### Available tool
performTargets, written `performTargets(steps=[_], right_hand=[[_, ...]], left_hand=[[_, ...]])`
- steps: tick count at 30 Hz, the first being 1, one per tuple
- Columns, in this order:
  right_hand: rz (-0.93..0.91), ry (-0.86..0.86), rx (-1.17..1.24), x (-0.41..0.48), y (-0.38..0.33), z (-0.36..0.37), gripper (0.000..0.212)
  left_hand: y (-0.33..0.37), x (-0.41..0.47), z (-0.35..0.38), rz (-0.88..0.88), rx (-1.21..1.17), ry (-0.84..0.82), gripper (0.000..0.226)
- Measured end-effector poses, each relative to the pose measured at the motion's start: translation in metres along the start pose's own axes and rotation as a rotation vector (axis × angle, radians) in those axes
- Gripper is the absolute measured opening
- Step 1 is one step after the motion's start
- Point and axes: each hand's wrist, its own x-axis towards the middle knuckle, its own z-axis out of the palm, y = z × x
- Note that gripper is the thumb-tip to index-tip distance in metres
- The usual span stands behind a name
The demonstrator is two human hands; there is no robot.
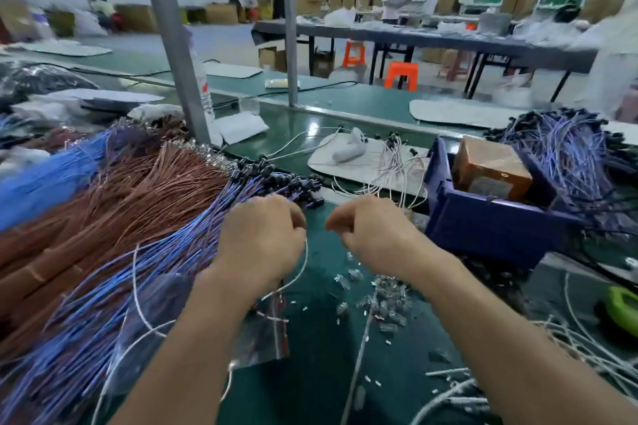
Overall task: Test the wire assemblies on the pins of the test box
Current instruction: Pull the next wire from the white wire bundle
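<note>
Near field: my two forearms frame a strip of bare green bench mat [310,362], the only open room. A sheaf of blue-violet wire assemblies [145,272] hems it on the left, and loose white wires [583,335] on the right.

My left hand [262,238] is curled, its fingers pinching one white wire [299,272] that loops down past the wrist. My right hand [376,235] is also curled, just beside the left but apart from it; I cannot tell whether it holds anything. A scatter of small clear connector housings [383,304] lies below it.

Middle field: a sheaf of brown wires [121,190] lies behind the blue-violet one. One dark blue bin [490,228], its corner near my right hand, holds one brown box [490,169]; I cannot tell if this is the test box. A second blue-violet sheaf [566,148] lies behind the bin.

Far field: two grey posts [172,45] rise from the bench. Two orange stools [402,74] stand by a long dark table, with stacked cartons along the wall.
</note>
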Motion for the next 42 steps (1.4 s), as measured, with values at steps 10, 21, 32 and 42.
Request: performTargets(steps=[10, 21, 32, 42], right_hand=[[-0.074, -0.019, -0.075, 0.054, -0.032, 0.052, 0.045], [-0.082, -0.081, -0.272, 0.058, -0.024, 0.047, 0.02], [0.05, 0.292, -0.36, 0.014, -0.006, -0.007, 0.031], [0.227, 0.487, 0.113, -0.089, 0.046, -0.048, 0.027]], left_hand=[[-0.062, -0.002, 0.023, -0.134, -0.228, -0.103, 0.036], [-0.039, -0.013, 0.038, 0.049, -0.254, 0.212, 0.03], [-0.043, -0.017, 0.046, 0.108, -0.226, 0.073, 0.027], [0.024, -0.034, 0.018, 0.276, -0.209, 0.358, 0.052]])
